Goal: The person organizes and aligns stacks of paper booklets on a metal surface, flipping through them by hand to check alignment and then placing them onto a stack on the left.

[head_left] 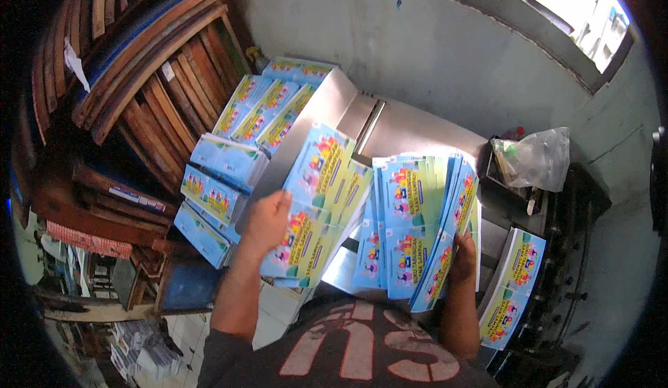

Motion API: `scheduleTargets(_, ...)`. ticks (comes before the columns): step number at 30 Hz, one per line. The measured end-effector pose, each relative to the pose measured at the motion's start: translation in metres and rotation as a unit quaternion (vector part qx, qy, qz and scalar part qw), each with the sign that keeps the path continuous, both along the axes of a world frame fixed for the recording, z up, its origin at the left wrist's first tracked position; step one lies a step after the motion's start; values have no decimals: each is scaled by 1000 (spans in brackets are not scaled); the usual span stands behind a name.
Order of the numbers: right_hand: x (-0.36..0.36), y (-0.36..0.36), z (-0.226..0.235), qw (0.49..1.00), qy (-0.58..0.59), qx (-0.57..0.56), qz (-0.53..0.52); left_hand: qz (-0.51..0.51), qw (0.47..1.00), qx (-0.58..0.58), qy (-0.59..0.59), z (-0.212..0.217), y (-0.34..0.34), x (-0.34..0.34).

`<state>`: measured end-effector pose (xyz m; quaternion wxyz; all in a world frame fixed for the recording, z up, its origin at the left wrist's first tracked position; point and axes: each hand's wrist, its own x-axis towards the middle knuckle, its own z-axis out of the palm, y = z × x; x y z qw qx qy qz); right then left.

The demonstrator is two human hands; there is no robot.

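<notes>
My left hand point(268, 220) is closed around the left edge of a fanned stack of printed booklets point(316, 211), blue and green with yellow lettering and colourful figures. This stack is tilted over the left part of a shiny metal table point(424, 127). On the right, my right hand point(462, 259) grips the lower right edge of a narrow bundle of matching booklets point(445, 238), its fingers partly hidden. Beside that bundle, more booklets point(403, 207) overlap in loose layers on the metal.
Piles of the same booklets point(240, 113) stand left of the metal side panel, and another pile point(513, 287) lies at right. A dark box point(497, 162) holds a clear plastic bag point(539, 158). Wooden frames point(174, 47) fill the left side; a grey wall point(390, 33) rises behind.
</notes>
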<state>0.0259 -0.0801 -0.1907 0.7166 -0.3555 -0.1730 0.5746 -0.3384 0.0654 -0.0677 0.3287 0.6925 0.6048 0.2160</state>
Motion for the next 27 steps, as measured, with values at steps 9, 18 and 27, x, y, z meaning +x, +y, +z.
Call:
scheduleTargets(9,4,2,0,1000,-23,-1,1,92,985,114,-95,56,37,-58)
scheduleTargets(18,-26,22,58,993,-102,-48,44,4,943,206,261,-127,-21,-7)
scheduleTargets(27,-196,57,45,950,-192,-191,157,5,989,93,116,-105,6,-31)
